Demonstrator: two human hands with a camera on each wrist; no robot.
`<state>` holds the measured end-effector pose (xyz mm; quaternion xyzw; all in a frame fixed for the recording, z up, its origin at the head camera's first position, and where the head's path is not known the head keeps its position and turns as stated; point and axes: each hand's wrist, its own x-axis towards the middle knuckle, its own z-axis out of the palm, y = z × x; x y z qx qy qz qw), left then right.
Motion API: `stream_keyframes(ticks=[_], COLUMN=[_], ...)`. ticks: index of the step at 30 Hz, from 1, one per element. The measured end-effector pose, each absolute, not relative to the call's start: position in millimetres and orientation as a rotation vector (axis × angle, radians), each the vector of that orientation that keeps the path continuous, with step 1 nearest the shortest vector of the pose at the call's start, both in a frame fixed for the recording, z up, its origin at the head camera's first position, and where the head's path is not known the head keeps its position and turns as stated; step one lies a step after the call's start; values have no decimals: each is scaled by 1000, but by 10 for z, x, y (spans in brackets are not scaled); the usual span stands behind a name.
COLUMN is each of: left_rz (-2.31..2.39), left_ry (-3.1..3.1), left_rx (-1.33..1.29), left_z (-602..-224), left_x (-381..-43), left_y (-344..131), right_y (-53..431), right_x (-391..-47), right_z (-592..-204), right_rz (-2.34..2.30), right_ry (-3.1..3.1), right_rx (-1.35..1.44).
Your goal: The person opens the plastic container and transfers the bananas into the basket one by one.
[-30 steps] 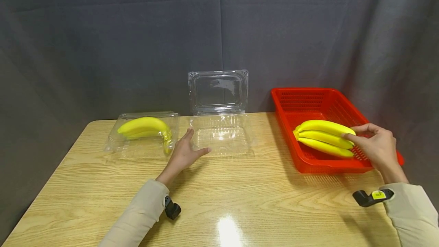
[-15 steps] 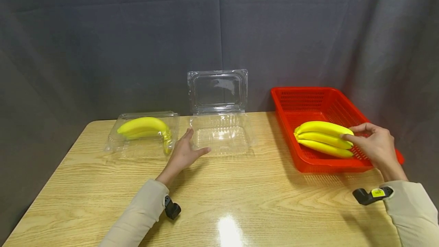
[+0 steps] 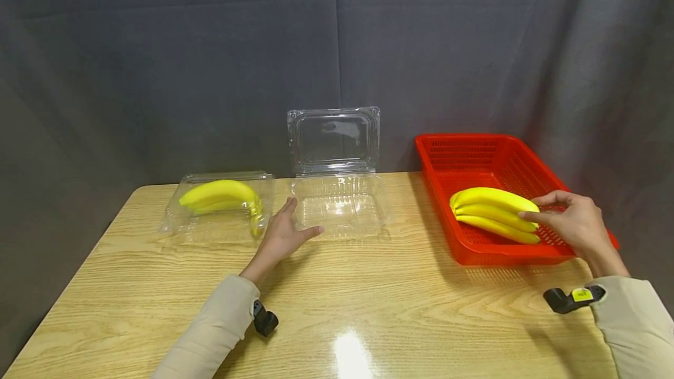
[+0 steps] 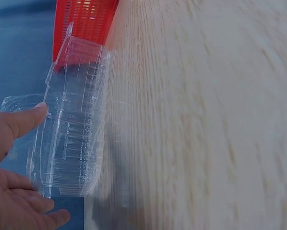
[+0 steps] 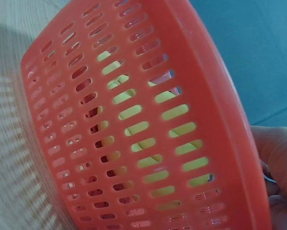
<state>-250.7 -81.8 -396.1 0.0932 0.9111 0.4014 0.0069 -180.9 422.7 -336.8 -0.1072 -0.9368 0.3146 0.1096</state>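
Note:
My right hand reaches over the near right side of a red plastic basket and pinches the right end of a yellow bunch of bananas there. In the right wrist view, yellow shows through the slots of the basket wall, and that hand is mostly hidden behind the rim. My left hand has its thumb and fingers spread at the near left corner of a clear plastic clamshell box, whose lid stands up. In the left wrist view, the thumb overlaps the box edge.
Left of the left hand sits a second clear box, its lid down, with yellow bananas inside. A wooden table lies beneath everything, and a dark grey curtain hangs right behind its back edge.
The bunch of bananas has sunk slightly at its stem end and shifted a little left, the right hand moving with it. The left hand has stayed in place.

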Motion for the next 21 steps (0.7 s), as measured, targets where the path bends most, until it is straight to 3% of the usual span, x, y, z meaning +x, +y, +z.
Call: stream_keyframes(ticks=[21], left_rz=[1327], left_ry=[2810], left_rx=[281], left_z=[-3982], left_x=[-2538], left_y=[-769], right_y=[4286], right_x=[-1792], right_z=[-3323], right_rz=[1041], right_ry=[-2924], right_rx=[-147])
